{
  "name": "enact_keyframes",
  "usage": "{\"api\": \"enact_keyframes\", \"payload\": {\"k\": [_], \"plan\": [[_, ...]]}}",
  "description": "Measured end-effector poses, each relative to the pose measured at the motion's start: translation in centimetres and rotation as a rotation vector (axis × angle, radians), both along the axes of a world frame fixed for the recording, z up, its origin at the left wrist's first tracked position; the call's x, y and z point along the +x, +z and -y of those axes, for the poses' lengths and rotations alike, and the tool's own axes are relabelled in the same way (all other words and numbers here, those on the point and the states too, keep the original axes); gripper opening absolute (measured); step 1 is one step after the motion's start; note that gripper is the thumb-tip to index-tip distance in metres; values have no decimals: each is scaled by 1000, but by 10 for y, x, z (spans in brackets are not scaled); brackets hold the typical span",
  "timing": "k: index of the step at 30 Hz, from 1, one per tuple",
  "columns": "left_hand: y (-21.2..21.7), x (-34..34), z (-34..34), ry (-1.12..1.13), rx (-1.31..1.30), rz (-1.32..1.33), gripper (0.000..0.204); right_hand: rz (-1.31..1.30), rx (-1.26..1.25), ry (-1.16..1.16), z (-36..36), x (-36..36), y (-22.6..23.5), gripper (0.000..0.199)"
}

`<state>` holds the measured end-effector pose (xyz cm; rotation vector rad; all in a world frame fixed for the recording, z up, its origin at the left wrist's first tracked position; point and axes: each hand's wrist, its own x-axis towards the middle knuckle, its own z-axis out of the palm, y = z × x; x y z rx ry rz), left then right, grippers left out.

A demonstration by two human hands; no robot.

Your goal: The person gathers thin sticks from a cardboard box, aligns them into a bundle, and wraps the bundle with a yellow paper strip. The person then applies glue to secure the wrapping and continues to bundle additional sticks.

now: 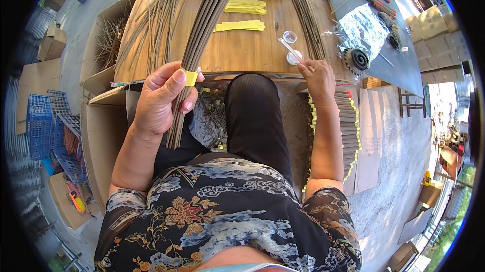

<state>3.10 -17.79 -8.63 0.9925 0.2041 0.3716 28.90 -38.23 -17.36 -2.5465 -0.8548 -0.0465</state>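
Observation:
My left hand (157, 101) is closed around a long bundle of thin brown sticks (208, 22), which look like incense sticks. A yellow paper strip (190, 78) lies against the bundle under my left thumb. The bundle leans up and to the right over the wooden table (275, 27). At the table's near edge, my right hand (319, 79) pinches a small pale stick (289, 48). Its far end is raised above a small white pot (294, 58). A clear round lid (289, 37) lies just beyond the pot. Two stacks of yellow paper strips (239, 26) rest right of the bundle.
Loose brown sticks (164, 24) spread over the table's left side, more (309, 22) on its right. Banded bundles (348, 138) are piled below my right forearm. Crumpled foil (362, 29) and a black coil (360, 60) lie farther right. A cardboard box (101, 120) stands left.

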Motion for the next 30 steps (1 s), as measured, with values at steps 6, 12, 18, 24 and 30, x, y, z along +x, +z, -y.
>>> {"api": "enact_keyframes", "payload": {"k": [6, 12, 18, 24, 30], "plan": [[0, 10, -2, -31, -39, -90, 36, -274, 357, -45, -1, -7, 7, 14], [1, 12, -5, -39, -37, -75, 35, -454, 599, -44, 9, -22, 29, 12], [1, 11, -4, 2, 6, -116, 31, 60, 311, -46, 22, -23, 50, 12], [-4, 12, -3, -7, 59, -91, 31, 208, 73, 7, 16, -17, 51, 7], [-3, 12, -3, 22, 74, -114, 23, 217, 25, 50, 6, -12, 40, 8]]}}
